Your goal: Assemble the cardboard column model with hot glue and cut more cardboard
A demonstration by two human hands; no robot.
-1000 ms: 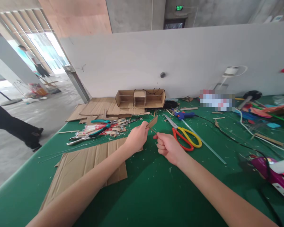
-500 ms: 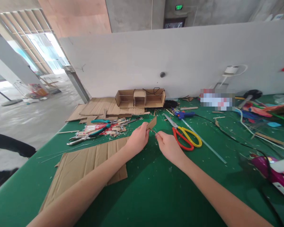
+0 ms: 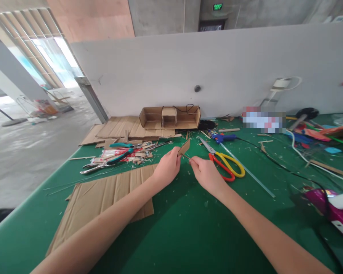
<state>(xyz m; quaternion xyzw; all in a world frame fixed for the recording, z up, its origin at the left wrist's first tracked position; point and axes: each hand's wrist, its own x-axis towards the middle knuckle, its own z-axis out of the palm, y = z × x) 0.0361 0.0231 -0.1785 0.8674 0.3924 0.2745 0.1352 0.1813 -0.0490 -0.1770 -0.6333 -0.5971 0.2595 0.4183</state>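
Observation:
Over the middle of the green table, my left hand (image 3: 168, 164) pinches a small folded cardboard piece (image 3: 184, 147). My right hand (image 3: 205, 172) is closed on one end of a thin dark stick (image 3: 186, 156), whose other end meets the cardboard by my left fingers. Whether the stick goes into the cardboard or only touches it, I cannot tell. Red and yellow handled scissors (image 3: 221, 156) lie just right of my right hand. Under my left forearm lies a large flat cardboard sheet (image 3: 103, 194).
A long cardboard box (image 3: 151, 118) stands against the white partition. Teal-handled pliers (image 3: 121, 156) lie among wrapped sticks on the left. A blue glue gun (image 3: 224, 137), its black cord and a purple device (image 3: 317, 198) are on the right. Scraps litter the table (image 3: 188, 232).
My hands keep almost the same pose on the cardboard piece and stick. A person's dark-clothed leg at the left edge has mostly moved out of view.

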